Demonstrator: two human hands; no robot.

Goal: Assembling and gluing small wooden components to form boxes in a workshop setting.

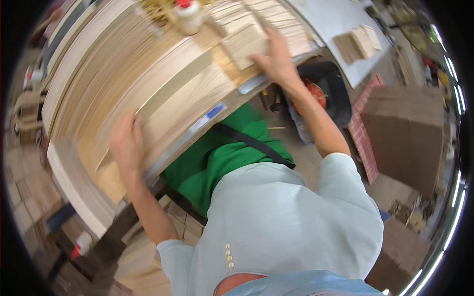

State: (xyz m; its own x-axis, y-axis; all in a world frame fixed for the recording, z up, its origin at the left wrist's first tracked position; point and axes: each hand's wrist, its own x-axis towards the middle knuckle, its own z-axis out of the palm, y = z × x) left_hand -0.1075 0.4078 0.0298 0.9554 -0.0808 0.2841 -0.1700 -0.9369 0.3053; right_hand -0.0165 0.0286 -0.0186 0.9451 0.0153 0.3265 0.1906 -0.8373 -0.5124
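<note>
My left hand (128, 145), smeared by motion, has its fingers curled at the edge of a long thin wooden board (173, 81), which stands tilted on the workbench. A flat pale wooden panel (192, 96) lies beside that board, along the near bench edge. Further right, my right hand (277, 61) rests at the right side of a small square wooden piece (244, 44), thumb and forefinger spread apart. Its other fingers are partly hidden. Behind this piece are rows of small wooden slats (281, 19).
Stacked long boards (94, 64) fill the bench's left side. A white glue bottle (188, 18) with a red cap stands at the back. Right of the bench are a dark bin (335, 91), a large cardboard box (405, 128) and a pale table (340, 24) bearing wooden blocks (356, 43).
</note>
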